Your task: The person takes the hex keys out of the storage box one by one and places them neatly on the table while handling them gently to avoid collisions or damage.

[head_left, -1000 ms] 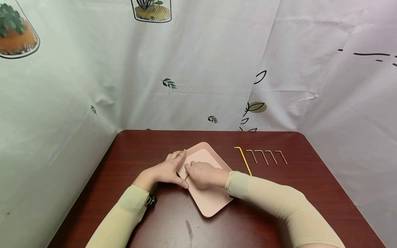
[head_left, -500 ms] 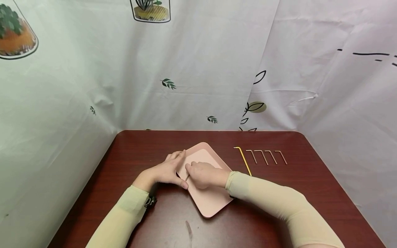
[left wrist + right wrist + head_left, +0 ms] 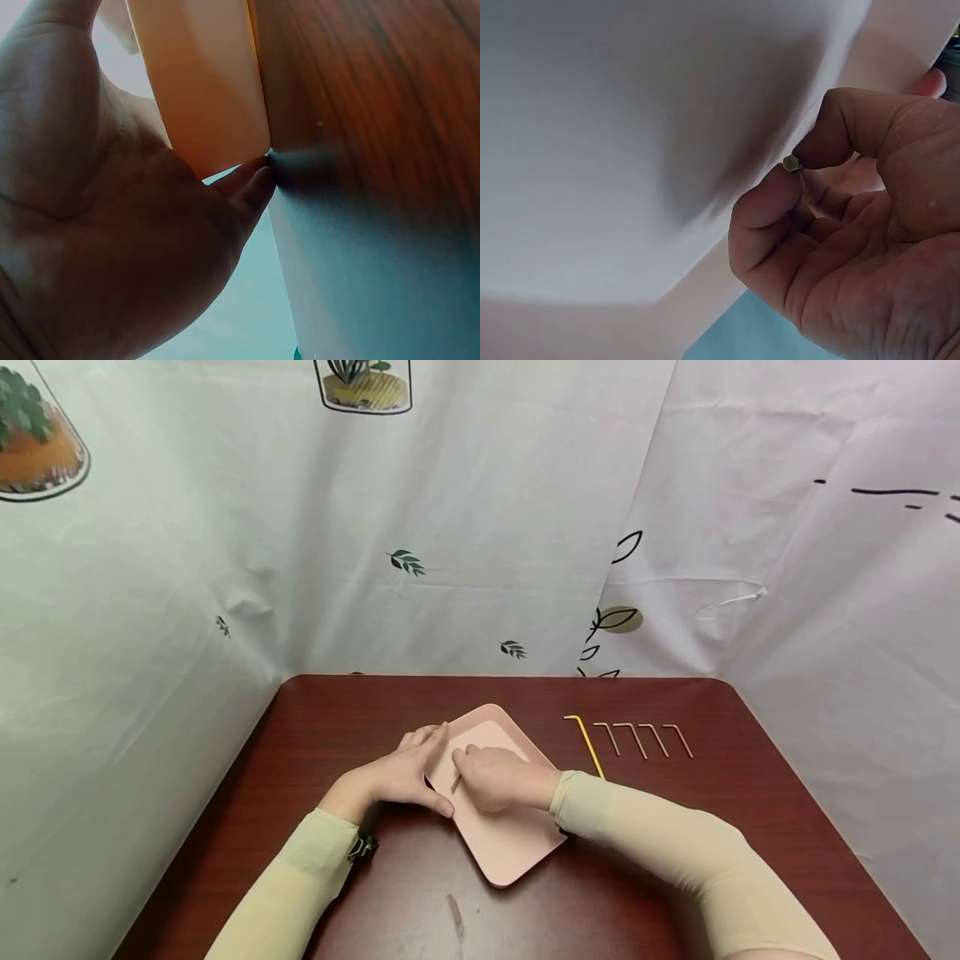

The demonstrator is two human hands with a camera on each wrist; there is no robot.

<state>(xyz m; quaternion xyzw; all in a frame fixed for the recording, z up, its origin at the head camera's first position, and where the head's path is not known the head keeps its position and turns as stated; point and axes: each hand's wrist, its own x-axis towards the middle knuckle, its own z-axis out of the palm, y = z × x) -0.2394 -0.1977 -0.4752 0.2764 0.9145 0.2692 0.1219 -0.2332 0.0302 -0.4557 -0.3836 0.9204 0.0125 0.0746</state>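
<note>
A shallow pink tray (image 3: 504, 858) lies at an angle on the dark red table. My left hand (image 3: 408, 775) holds its left corner, thumb along the near side and fingers at the far rim; the left wrist view shows the tray's outer wall (image 3: 206, 82) inside that grip. Over the tray floor, my right hand (image 3: 498, 778) pinches a hex key (image 3: 790, 163) between thumb and index finger. Its six-sided end faces the right wrist camera, and a short length of it shows below the fingers in the head view. The rest is hidden in the hand.
To the right of the tray lies a yellow hex key (image 3: 587, 745), its lower end behind the right sleeve. Several smaller metal hex keys (image 3: 633, 739) are lined up beyond it. White printed cloth (image 3: 465, 527) hangs around the table's back and sides.
My right hand has shifted slightly up and to the right over the tray with the hex key. The left hand and the tray have stayed in place.
</note>
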